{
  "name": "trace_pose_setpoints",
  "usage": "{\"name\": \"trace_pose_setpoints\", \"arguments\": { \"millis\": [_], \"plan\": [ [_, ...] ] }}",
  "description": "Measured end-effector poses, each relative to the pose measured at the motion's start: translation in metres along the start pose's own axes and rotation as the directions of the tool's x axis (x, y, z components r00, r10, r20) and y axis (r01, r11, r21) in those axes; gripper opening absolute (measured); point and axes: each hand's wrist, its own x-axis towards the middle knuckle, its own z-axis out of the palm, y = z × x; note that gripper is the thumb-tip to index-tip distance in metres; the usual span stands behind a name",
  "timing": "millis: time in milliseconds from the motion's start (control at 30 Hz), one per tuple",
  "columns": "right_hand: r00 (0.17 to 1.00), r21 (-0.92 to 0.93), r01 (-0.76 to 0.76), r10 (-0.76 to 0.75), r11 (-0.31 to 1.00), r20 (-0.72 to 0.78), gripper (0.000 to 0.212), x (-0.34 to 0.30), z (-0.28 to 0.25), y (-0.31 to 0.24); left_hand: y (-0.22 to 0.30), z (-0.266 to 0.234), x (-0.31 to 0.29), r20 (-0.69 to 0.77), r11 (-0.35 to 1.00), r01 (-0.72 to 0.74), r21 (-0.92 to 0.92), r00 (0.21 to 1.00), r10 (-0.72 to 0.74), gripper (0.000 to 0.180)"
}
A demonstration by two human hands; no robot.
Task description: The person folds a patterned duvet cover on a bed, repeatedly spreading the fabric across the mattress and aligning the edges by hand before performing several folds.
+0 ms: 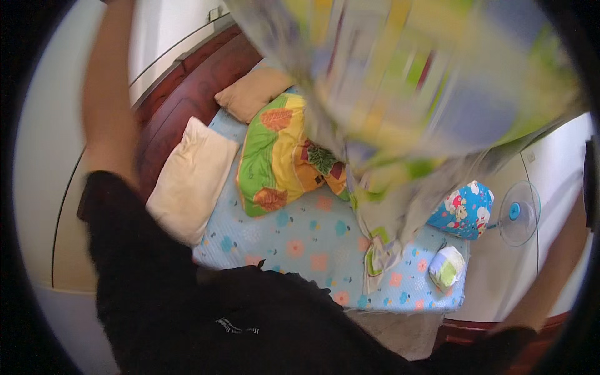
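Observation:
Both my arms are raised and spread wide. My left forearm [111, 94] runs up past the top edge, and its hand is out of the picture. On the other side, my right forearm [553, 269] reaches up to the right rim, where its hand is also cut off. A large checked cloth [400, 81] in yellow, green, white and blue hangs in the air before me, blurred by motion. One gathered corner of it [381, 250] trails down to the bed. What either hand grips does not show.
The bed [294, 247] has a light blue flowered cover and a dark red wooden headboard [181, 94]. On it lie a cream pillow [194, 178], a tan pillow [253, 94], a colourful quilt [272, 156], a blue patterned bundle [465, 209] and a small folded cloth [446, 269]. A fan [519, 212] stands beyond.

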Motion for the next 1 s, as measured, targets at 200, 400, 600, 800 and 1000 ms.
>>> {"name": "trace_pose_setpoints", "arguments": {
  "millis": [200, 400, 600, 800, 1000],
  "plan": [
    [0.989, -0.272, 0.028, -0.065, 0.962, -0.13, 0.028, -0.071, -0.12, -0.072, 0.133, 0.071, -0.003, 0.256, 0.957, -0.288, 0.036, 0.928, 0.27, 0.024],
    [0.954, -0.369, -0.275, 0.206, 0.888, -0.217, 0.027, -0.231, -0.186, -0.026, 0.048, 0.139, -0.136, 0.71, 0.922, -0.267, 0.281, 0.704, -0.013, 0.023],
    [0.912, -0.368, -0.387, 0.295, 0.845, -0.284, 0.026, -0.305, -0.209, -0.021, 0.04, 0.138, -0.197, 0.784, 0.9, -0.273, 0.339, 0.611, -0.11, 0.022],
    [0.938, -0.413, -0.307, 0.199, 0.857, -0.284, 0.026, -0.272, -0.214, -0.043, 0.053, 0.094, -0.183, 0.635, 0.833, -0.325, 0.448, 0.771, -0.04, 0.021],
    [0.953, -0.439, -0.203, 0.075, 0.875, -0.292, 0.025, -0.228, -0.224, -0.057, 0.081, 0.051, -0.149, 0.425, 0.688, -0.367, 0.626, 0.9, 0.094, 0.021]
  ]
}}
